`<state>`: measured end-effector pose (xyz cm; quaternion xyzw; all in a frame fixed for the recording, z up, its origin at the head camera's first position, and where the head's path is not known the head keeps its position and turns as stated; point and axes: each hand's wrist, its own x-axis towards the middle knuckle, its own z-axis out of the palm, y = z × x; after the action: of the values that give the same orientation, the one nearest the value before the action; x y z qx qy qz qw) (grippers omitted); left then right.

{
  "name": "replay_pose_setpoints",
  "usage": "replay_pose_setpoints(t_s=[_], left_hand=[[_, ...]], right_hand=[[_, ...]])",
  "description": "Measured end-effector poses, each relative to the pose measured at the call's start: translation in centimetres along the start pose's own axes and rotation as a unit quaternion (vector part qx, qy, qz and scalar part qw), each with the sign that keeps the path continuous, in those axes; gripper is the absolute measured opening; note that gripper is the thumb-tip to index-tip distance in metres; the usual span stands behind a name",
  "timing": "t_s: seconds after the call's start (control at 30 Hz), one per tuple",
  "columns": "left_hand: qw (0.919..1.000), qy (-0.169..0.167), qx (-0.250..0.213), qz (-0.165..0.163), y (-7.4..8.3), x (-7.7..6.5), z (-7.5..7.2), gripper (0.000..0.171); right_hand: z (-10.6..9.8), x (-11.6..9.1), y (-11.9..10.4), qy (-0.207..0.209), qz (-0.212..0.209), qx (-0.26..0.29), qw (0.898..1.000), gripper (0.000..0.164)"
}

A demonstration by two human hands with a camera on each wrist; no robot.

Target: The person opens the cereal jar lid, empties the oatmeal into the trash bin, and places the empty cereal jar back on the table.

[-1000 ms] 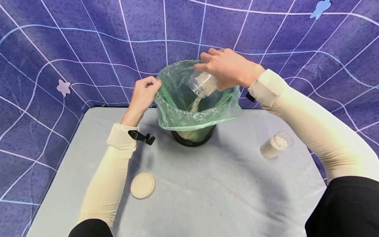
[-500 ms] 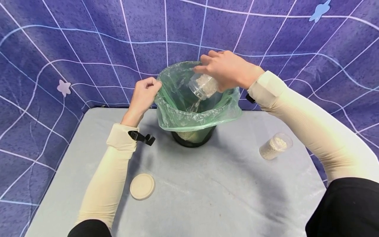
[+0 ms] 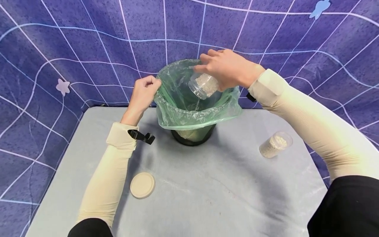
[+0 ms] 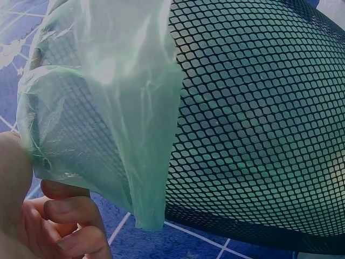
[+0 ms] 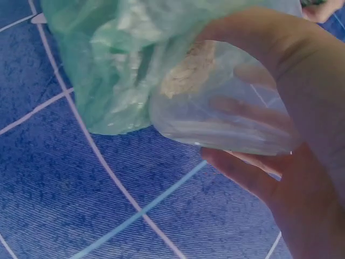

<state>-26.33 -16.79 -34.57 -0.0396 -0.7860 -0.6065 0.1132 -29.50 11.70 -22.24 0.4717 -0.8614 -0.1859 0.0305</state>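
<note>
My right hand (image 3: 229,69) grips a clear jar (image 3: 198,88), tipped mouth-down to the left over the bin's opening. Pale grains (image 3: 208,84) lie inside it, and a thin trickle falls from its mouth. In the right wrist view, thumb and fingers wrap the jar (image 5: 232,121) near its base, with the green bag beside it. A translucent green bin bag (image 3: 195,120) lines the black mesh bin (image 4: 259,113) and folds over its rim. At the rim's left side my left hand (image 3: 144,93) pinches the bag between thumb and curled fingers.
A second clear jar (image 3: 273,144) of pale grains stands on the grey table (image 3: 207,187) to the right. The round cream lid (image 3: 142,185) lies flat near the left forearm. A purple gridded cloth (image 3: 103,56) hangs close behind the bin.
The stream of grains from the tipped jar has thinned to a faint trickle. Both hands keep nearly the same place and hold.
</note>
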Motion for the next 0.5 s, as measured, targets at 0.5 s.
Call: replay_pose_setpoints(t_s=[0.5], left_hand=[[1.0000, 0.002, 0.005, -0.005, -0.06, -0.06, -0.07, 0.027]], right_hand=[[0.19, 0.20, -0.44, -0.015, -0.006, 0.000, 1.000, 0.093]])
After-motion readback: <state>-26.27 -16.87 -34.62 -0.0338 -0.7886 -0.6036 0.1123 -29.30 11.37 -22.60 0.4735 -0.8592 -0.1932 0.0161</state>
